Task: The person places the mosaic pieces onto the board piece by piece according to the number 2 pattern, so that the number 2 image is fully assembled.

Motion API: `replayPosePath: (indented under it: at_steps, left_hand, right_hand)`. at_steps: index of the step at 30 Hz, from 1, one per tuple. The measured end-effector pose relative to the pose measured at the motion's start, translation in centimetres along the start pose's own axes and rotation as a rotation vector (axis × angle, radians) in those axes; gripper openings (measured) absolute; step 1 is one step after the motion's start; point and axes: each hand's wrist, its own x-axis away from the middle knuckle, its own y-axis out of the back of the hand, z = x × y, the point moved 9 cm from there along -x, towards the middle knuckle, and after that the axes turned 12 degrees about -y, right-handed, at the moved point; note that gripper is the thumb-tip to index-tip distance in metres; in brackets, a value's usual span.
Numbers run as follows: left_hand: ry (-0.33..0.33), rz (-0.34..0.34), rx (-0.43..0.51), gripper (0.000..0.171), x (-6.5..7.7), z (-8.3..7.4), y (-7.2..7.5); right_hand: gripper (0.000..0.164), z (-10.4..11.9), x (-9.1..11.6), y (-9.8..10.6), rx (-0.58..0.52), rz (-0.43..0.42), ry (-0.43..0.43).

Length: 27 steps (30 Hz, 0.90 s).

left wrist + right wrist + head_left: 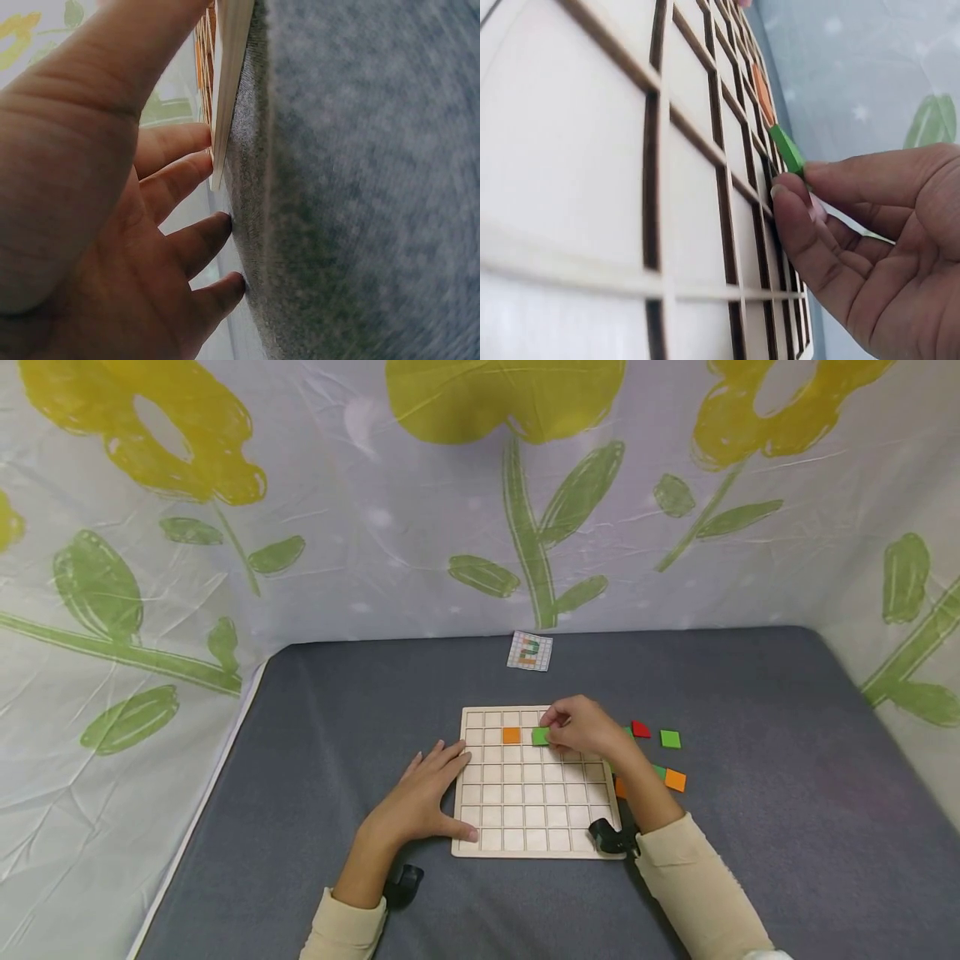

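A pale wooden grid board [513, 817] lies on the table, with an orange square tile [512, 736] in one cell of its second row. My right hand [588, 727] pinches a green square tile [540, 737] between thumb and fingertips, just right of the orange one. In the right wrist view the green tile [787, 149] is tilted over the grid, one end near the orange tile [762, 94]. My left hand [420, 797] rests at the board's left edge, fingers spread and thumb on the lower corner. The left wrist view shows its fingertips [196, 163] against the board's side [234, 67].
Right of the board lie loose tiles: a red piece [641, 729], a green square [671, 739], an orange square [676, 780] and others partly hidden by my right forearm. A small pattern card [529, 652] lies at the table's back, before a flower-printed curtain [360, 568].
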Motion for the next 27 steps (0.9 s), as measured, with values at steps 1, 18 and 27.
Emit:
replayPosePath:
  at_steps: [1,18,27]
  left_hand:
    - [0.000,-0.001,0.002,0.118,0.0,0.0,0.0]
    - [-0.001,0.004,0.002,0.116,0.0,-0.1,0.0]
    - [0.006,0.005,0.005,0.116,0.0,0.0,0.0]
  right_hand:
    - [0.015,0.1,-0.1,-0.1,0.007,-0.008,-0.002]
    - [0.012,1.6,-0.8,-1.0,0.125,-0.096,0.039]
    - [0.011,1.8,-0.7,-0.9,0.168,-0.155,0.065]
